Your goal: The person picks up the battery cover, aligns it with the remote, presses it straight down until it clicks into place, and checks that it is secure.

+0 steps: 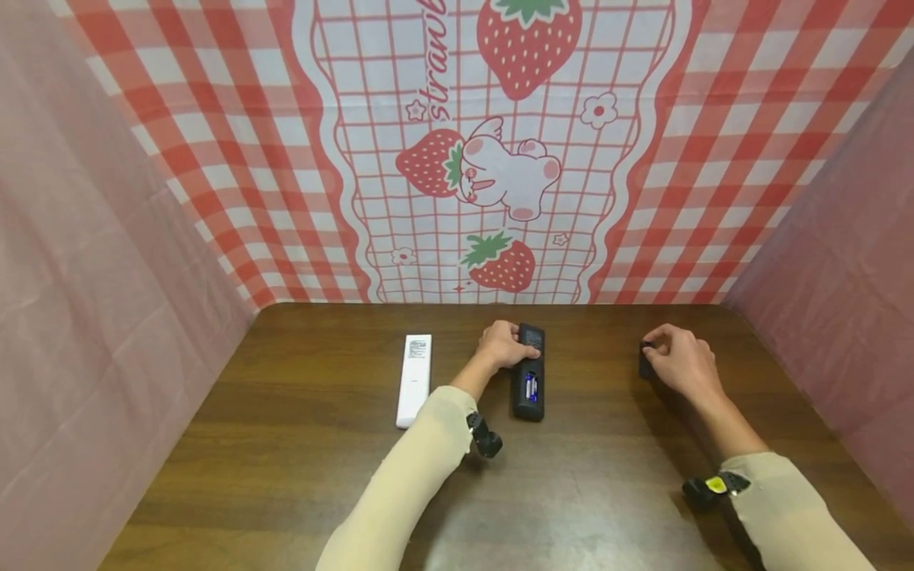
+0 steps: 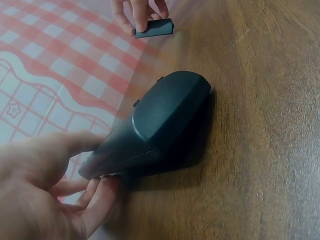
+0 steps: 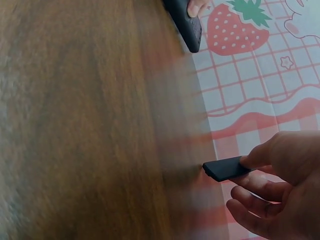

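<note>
My left hand (image 1: 502,346) grips the upper part of a black remote control (image 1: 528,403), thumb across its back and fingers along its far side. Its battery compartment is uncovered, showing batteries (image 1: 531,387) with blue-and-silver wrapping. In the left wrist view the remote (image 2: 170,107) is tilted, its rounded end toward the camera. Off to the right, my right hand (image 1: 684,361) pinches a small black battery cover (image 1: 646,361) between thumb and fingers. The right wrist view shows this cover (image 3: 227,168) as a thin flat piece held by one end.
A white remote control (image 1: 415,381) lies face down on the brown wooden table (image 1: 286,444), left of my left hand. Behind the table hangs a red-and-white strawberry cloth (image 1: 500,182). Pink cloth (image 1: 121,262) hangs along both sides.
</note>
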`<act>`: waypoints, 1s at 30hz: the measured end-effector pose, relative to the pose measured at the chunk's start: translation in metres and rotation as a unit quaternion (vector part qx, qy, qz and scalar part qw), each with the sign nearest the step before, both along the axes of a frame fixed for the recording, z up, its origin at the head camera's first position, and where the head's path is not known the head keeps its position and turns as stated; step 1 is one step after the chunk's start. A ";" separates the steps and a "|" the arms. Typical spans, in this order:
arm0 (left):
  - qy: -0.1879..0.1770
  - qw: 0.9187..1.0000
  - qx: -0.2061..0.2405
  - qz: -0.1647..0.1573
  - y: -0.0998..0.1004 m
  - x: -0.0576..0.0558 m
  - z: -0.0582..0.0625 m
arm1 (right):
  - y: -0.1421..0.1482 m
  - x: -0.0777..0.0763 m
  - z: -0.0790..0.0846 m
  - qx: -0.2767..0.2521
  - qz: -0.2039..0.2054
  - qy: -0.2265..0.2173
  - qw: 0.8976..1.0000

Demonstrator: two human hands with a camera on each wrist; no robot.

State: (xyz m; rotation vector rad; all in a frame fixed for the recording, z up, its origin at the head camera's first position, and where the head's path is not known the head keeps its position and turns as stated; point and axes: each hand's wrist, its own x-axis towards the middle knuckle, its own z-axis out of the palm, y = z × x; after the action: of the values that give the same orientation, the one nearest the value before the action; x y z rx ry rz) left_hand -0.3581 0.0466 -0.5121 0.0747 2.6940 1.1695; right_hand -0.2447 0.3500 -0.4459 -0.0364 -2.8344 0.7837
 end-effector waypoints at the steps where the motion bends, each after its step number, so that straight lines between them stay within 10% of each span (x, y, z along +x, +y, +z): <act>1: 0.002 1.000 -0.002 -0.003 0.000 0.000 0.000 | 0.000 0.000 0.000 0.000 0.000 0.001 1.000; 30: 0.025 1.000 -0.010 -0.001 0.000 0.000 -0.003 | -0.004 -0.002 -0.002 -0.001 0.011 0.010 1.000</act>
State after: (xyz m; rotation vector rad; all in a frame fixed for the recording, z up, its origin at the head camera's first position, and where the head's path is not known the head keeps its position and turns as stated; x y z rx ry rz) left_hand -0.3578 0.0470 -0.5153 0.1047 2.7473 1.1559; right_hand -0.2468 0.3461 -0.4477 0.0026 -2.8203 0.7869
